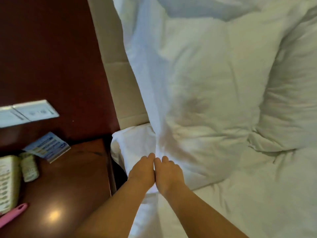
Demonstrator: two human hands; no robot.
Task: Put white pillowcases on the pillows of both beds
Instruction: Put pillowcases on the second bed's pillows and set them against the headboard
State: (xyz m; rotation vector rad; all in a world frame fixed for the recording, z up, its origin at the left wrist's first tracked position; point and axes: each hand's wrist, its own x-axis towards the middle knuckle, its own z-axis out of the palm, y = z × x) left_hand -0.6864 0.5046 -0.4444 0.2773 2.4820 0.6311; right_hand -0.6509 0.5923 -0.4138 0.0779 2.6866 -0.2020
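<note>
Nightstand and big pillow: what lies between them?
In the head view, a rounded corner of white bedding lies between the nightstand and the pillow, with a dark gap beside the nightstand.

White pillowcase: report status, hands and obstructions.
Left hand and right hand side by side, gripping white fabric pillowcase near end. Plump off-white pillow alongside. No obstruction seen.

hands: 2, left hand (142, 169) and right hand (169, 172). pillowcase (151, 83): 1, at the fingertips. pillows (214, 83): 2, beyond and right of the hands. left of the hands: telephone (8, 182) 1, leaflet (47, 146) 1, pink handle (12, 214) 1, wall plates (36, 110) 2.
</note>
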